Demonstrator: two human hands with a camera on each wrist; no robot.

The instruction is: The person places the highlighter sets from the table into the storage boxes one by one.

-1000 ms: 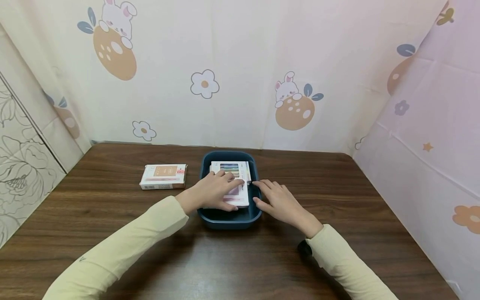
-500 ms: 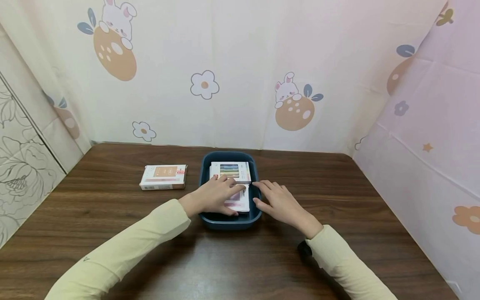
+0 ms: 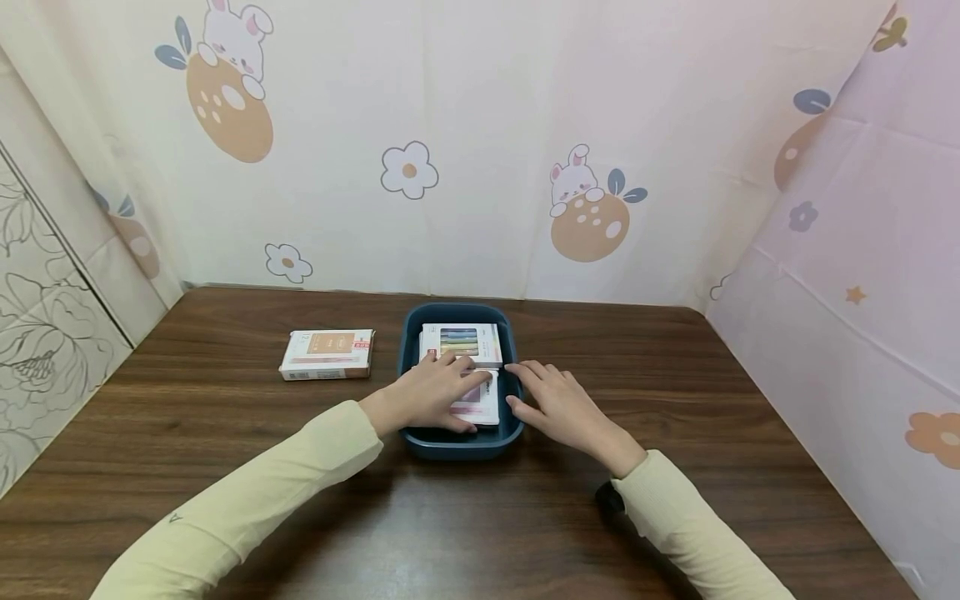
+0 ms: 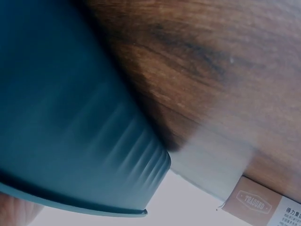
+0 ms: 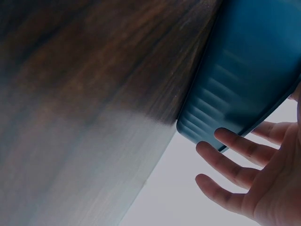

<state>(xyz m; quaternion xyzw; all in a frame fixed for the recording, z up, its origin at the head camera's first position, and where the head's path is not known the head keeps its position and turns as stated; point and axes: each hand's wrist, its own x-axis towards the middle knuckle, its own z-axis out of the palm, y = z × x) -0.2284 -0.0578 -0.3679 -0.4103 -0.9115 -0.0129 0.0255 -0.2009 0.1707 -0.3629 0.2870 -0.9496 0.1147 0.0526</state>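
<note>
A dark blue plastic basket [image 3: 459, 452] stands on the table and holds white boxes in a front and a back place. The back box [image 3: 487, 343] has a window showing rows of coloured sticks. My left hand [image 3: 427, 387] reaches over the basket's left side and grips the front white box [image 3: 483, 404], thumb at its near edge and fingertips at its far edge. My right hand [image 3: 558, 404] rests at the right rim, index fingertip and thumb tip on it. In the right wrist view its other fingers [image 5: 225, 162] extend loosely outside the basket wall [image 5: 235, 80].
Another white box [image 3: 327, 354] with an orange-brown label lies flat on the wooden table [image 3: 187, 417], left of the basket. A patterned curtain [image 3: 480, 225] hangs behind the table, and another stands at the right. Something small and black [image 3: 609, 497] shows beneath the right sleeve.
My left hand has moved slightly toward me with the front box, which slid off the back box's near part and uncovered its window. The right hand has stayed at the rim.
</note>
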